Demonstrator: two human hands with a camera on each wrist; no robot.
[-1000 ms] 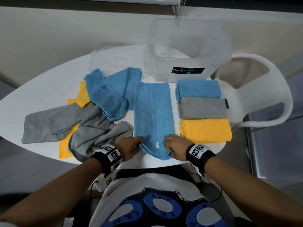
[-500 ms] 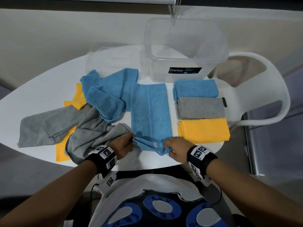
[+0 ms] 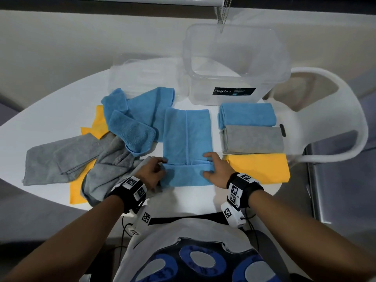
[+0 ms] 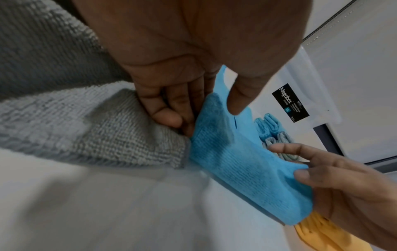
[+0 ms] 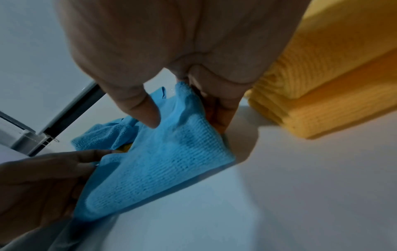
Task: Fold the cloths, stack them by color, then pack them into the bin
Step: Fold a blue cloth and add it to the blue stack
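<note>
A long blue cloth (image 3: pixel 187 135) lies lengthwise in the middle of the white table (image 3: pixel 50 110), its near end turned up and over itself. My left hand (image 3: pixel 156 169) pinches the left corner of that raised flap (image 4: pixel 217 122). My right hand (image 3: pixel 213 167) pinches the right corner (image 5: pixel 182 105). To the right lie three folded cloths in a column: blue (image 3: pixel 247 115), grey (image 3: pixel 252 139) and yellow (image 3: pixel 258 167). The clear bin (image 3: pixel 234 64) stands empty at the back.
On the left lies a loose heap: blue cloths (image 3: pixel 132 119), grey cloths (image 3: pixel 67 157) and yellow cloths (image 3: pixel 78 192) underneath. The clear bin lid (image 3: pixel 142 74) lies behind them. A white chair (image 3: pixel 335 110) stands to the right of the table.
Both hands have lifted the near end of the blue cloth and carried it away from me, so a flap now lies folded over the cloth's near part.
</note>
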